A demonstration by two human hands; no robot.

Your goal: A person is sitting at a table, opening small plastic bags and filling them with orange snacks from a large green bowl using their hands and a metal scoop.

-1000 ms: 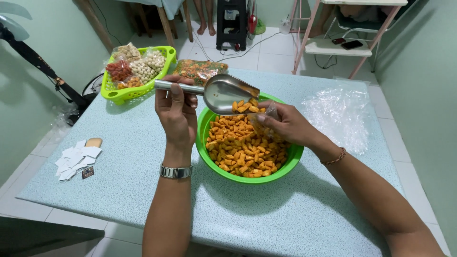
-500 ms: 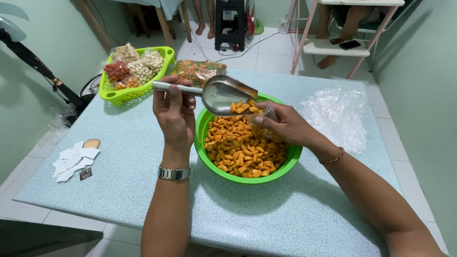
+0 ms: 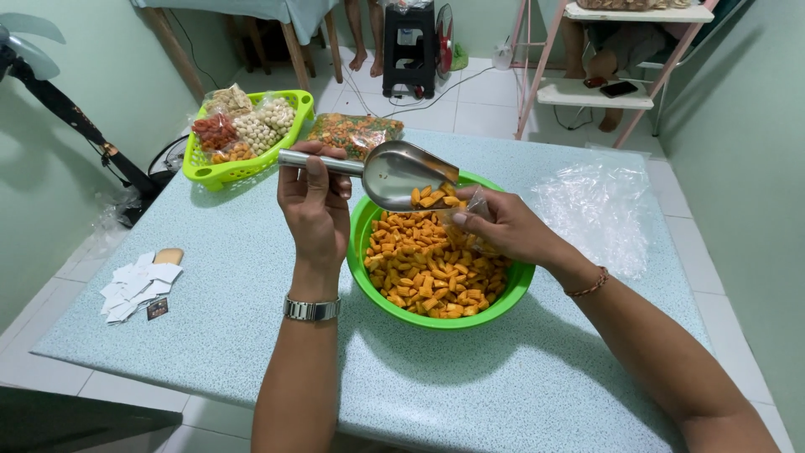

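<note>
Metal scoop [image 3: 401, 174]: shiny, handle level, bowl tipped toward a small clear plastic bag [image 3: 466, 220], a few orange snack pieces at its lip. Bag held open, partly filled, above green bowl [image 3: 362, 226] heaped with orange snack pieces [image 3: 419, 268].

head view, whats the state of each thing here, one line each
left hand: gripping the metal scoop by its handle
metal scoop: tilted, orange snacks at its mouth
right hand: holding the small clear bag
small clear bag: open, at the scoop's mouth, partly filled
green bowl: nearly full of orange snacks
green basket: filled with packed snack bags
pile of clear bags: empty, crumpled
</note>
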